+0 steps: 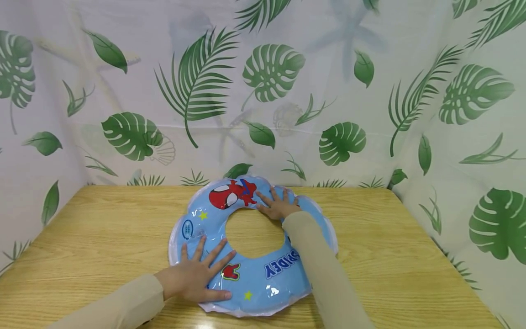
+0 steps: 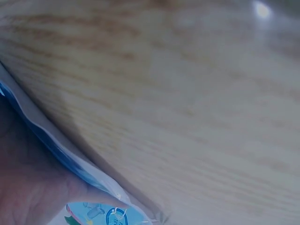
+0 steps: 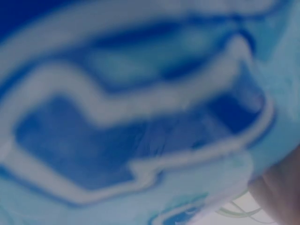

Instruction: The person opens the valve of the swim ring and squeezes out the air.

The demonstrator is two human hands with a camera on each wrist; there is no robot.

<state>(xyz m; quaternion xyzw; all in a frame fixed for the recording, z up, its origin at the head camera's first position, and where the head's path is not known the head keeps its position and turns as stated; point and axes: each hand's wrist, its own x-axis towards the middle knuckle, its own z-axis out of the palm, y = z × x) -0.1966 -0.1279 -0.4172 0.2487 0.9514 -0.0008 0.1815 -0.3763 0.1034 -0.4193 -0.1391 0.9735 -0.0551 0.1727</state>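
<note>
A light-blue inflatable swim ring (image 1: 255,283) lies on the wooden table, with a red cartoon figure, yellow stars and the word SPIDEY printed on it. My left hand (image 1: 195,276) rests on its near left part, fingers spread and straight. Across the hole, my right hand (image 1: 279,208) lies flat on the far right part of the ring, its fingers spread too. The left wrist view shows the ring's pale seam edge and part of the left hand (image 2: 33,183). Blurred blue lettering on the ring fills the right wrist view, with a bit of the right hand (image 3: 281,187) at its edge.
The wooden table (image 1: 115,237) extends on both sides of the ring. Behind it and at both sides hangs a white cloth (image 1: 296,151) printed with green leaves.
</note>
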